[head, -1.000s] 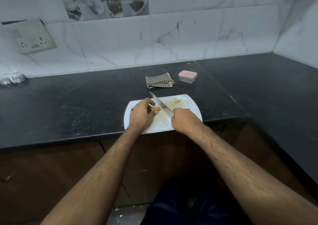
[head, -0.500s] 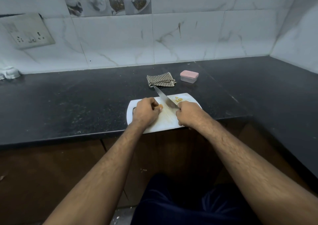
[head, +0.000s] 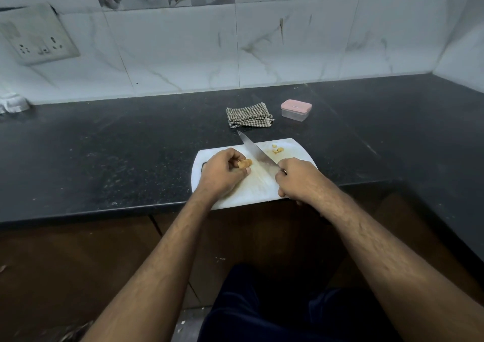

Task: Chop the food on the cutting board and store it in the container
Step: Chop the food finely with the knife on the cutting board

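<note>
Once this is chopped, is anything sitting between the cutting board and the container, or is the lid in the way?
The counter between the cutting board and the container looks bare; the checked cloth lies left of that path. The container's pink lid is on, so it must come off first.

knife handle: buried in my right hand (head: 298,179)
food (head: 245,162): mostly behind my left hand (head: 222,172) fingers
board's cutout: half covered
</note>
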A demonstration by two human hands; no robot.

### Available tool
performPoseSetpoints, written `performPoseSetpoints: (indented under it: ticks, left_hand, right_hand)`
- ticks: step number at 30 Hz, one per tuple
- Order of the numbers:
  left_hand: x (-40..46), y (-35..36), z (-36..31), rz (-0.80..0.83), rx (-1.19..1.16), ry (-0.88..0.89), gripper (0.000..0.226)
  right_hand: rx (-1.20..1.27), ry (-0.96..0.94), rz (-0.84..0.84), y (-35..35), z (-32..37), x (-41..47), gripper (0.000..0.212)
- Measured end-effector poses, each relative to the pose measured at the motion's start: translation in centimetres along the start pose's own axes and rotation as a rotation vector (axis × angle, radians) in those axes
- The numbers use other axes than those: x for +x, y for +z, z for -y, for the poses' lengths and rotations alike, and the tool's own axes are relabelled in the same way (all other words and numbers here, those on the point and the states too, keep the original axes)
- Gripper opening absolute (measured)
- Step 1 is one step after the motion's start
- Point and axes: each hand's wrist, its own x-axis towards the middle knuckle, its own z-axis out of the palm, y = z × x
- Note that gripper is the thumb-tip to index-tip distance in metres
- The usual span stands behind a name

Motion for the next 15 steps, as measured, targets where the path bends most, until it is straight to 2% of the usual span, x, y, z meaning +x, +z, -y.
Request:
performPoseSetpoints:
  ticks: [6, 15]
  left_hand:
    - [-0.4, -0.1, -0.6, -0.118, 0.062, 0.091, 0.014]
    - [-1.4, -0.6, -1.4, -0.199, -0.011, 0.101, 0.025]
  right_hand:
    - [0.028, -0.010, -0.017, 0.3, -0.2, 0.2, 0.020]
    - [0.057, -0.020, -0.025, 0.4, 0.6, -0.6, 0.020]
